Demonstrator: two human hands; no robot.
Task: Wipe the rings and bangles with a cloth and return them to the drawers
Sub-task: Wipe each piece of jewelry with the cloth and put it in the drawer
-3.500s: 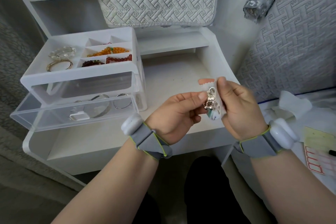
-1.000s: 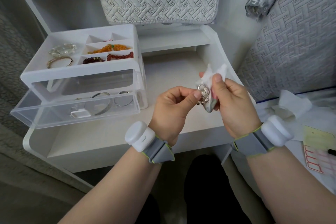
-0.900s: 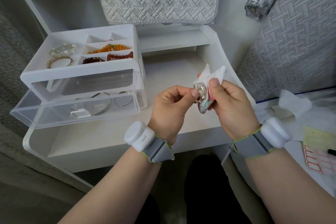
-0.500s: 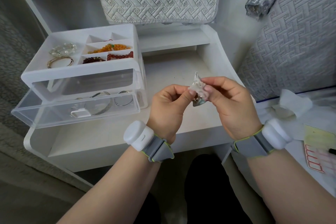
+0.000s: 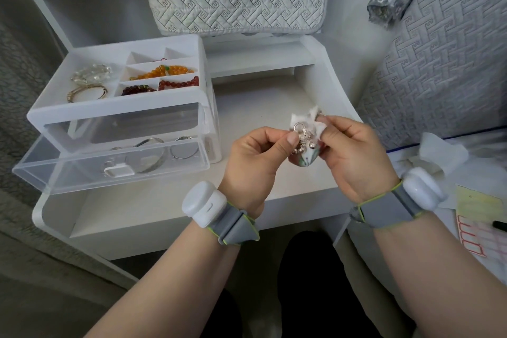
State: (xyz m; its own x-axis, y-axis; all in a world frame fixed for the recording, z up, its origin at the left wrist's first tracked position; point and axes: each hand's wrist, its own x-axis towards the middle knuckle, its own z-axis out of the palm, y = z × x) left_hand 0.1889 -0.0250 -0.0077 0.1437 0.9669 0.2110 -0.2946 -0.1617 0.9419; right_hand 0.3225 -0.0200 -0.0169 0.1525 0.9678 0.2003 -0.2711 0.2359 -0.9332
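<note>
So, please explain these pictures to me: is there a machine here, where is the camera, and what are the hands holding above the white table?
There is no machine: these are a person's two bare hands, with wrist bands strapped on. Every picture comes from one camera worn on the head, looking down. The left hand pinches a silver charm piece. The right hand holds a white cloth against it to wipe it. Below is a white bedside table carrying a plastic drawer organiser. Its top tray holds bead bracelets and a gold bangle. Its open clear drawer holds silver bangles.
</note>
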